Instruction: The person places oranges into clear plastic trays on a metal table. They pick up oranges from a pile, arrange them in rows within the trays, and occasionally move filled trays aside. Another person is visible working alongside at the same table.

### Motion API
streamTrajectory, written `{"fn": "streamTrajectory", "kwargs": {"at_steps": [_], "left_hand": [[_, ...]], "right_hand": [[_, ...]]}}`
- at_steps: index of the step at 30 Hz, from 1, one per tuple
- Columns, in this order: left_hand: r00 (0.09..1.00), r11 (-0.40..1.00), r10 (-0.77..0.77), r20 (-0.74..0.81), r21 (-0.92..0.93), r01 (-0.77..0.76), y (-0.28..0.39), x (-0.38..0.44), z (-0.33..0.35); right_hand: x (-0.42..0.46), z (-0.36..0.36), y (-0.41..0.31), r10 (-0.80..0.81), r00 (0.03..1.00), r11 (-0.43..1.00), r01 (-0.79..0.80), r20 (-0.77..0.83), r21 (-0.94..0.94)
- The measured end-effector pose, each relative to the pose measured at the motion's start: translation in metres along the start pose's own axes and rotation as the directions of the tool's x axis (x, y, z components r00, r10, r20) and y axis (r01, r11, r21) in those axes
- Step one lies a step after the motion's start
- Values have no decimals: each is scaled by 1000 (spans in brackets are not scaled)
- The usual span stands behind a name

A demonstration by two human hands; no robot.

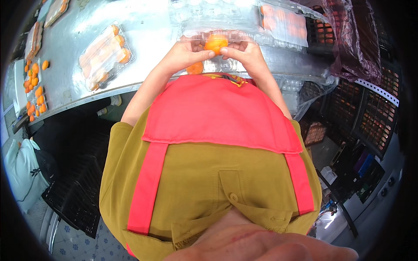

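Observation:
Both my hands are at the metal table's near edge, over a clear plastic fruit tray (pixel 212 66). My left hand (pixel 192 52) and my right hand (pixel 241 50) grip one round orange fruit (pixel 216 44) between them, thumbs on its near side. Another orange fruit (pixel 195 68) sits in the tray just below my left hand. The tray's raised clear lid (pixel 228 35) stands beyond the fingers and partly covers them. My apron hides the tray's near part.
A closed pack of orange fruit (pixel 106 55) lies left on the metal table (pixel 147 42). More filled trays (pixel 34 76) are at the far left. A paper-covered fruit tray (pixel 283 24) stands at the back right. Black crates (pixel 375 120) and purple plastic film (pixel 354 42) are at the right.

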State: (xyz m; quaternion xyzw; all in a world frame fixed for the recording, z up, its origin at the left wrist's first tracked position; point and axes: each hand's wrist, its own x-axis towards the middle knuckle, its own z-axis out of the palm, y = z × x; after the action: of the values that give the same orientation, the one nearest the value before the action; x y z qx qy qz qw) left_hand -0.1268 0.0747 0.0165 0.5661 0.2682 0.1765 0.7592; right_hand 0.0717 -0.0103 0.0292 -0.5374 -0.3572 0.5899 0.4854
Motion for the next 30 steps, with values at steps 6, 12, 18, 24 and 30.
{"fn": "streamTrajectory", "kwargs": {"at_steps": [6, 12, 18, 24, 30], "left_hand": [[999, 997, -4, 46, -72, 7, 6, 0, 1], [995, 996, -50, 91, -72, 57, 4, -2, -4], [994, 974, 23, 109, -227, 2, 4, 0, 2], [991, 958, -67, 115, -269, 96, -2, 1, -8], [990, 951, -61, 124, -296, 95, 1, -2, -3]], "right_hand": [[-2, 3, -3, -58, 998, 994, 57, 5, 98], [0, -5, 5, 24, 1000, 978, -23, -4, 206], [-1, -5, 4, 41, 998, 984, -33, -44, 173], [-9, 3, -3, -41, 997, 997, 45, -69, 58], [-14, 12, -7, -83, 993, 996, 84, -79, 6]]}}
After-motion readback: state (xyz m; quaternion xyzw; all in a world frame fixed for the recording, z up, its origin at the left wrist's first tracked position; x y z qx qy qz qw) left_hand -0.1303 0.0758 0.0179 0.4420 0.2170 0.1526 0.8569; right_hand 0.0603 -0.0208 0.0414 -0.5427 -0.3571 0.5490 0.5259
